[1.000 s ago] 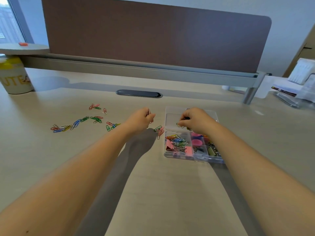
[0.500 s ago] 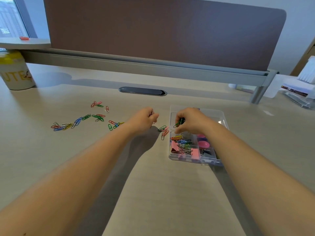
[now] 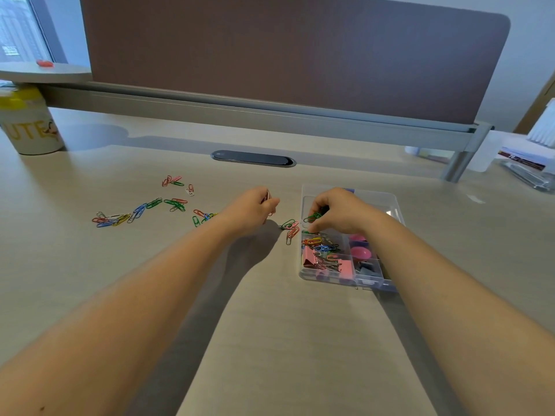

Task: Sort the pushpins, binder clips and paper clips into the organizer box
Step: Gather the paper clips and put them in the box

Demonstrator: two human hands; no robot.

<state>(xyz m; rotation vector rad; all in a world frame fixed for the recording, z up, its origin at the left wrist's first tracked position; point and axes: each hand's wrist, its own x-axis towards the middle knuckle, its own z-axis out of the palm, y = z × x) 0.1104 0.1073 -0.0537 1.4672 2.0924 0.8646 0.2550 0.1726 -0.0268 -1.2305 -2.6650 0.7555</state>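
Your right hand pinches a green paper clip over the organizer box; your left hand pinches a pale clip. Loose clips lie scattered left on the desk. Cup reads "UTE".

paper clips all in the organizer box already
No, many paper clips lie scattered on the desk left of the organizer box.

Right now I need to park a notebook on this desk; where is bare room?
Bare desk lies near, between the forearms. More lies behind the organizer box, toward the cable slot. Crowded: the loose paper clips at left, and a few between the hands.
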